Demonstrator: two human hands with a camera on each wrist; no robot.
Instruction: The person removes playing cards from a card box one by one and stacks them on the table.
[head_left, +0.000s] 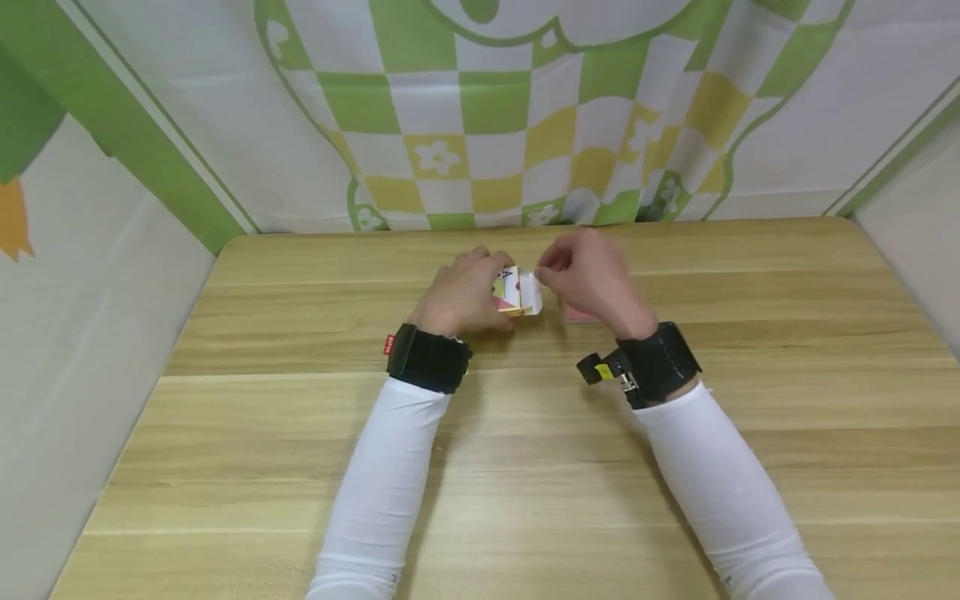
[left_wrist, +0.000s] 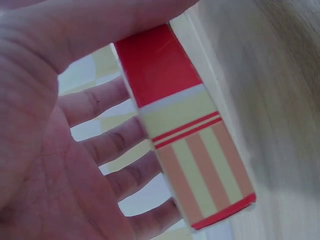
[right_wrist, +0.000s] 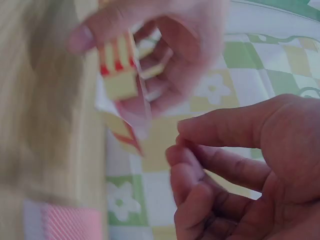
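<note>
My left hand [head_left: 467,292] grips a small red, white and yellow playing-card box [head_left: 508,290], thumb on one side and fingers on the other. In the left wrist view, the narrow striped side of the box [left_wrist: 186,125] faces the camera. A white flap [head_left: 531,292] stands out from the box's right end, which is open. Close to that flap is my right hand [head_left: 592,275], slightly blurred. Its fingers are curled, with thumb and index fingertips together, and the right wrist view shows nothing between them. Below it lies a red-patterned card stack [right_wrist: 72,222], partly hidden in the head view.
The wooden table [head_left: 525,467] spreads around both forearms. Behind its far edge hangs a green, white and yellow checkered curtain [head_left: 495,108]. Black straps circle both wrists, and a small device [head_left: 598,368] juts from the right strap.
</note>
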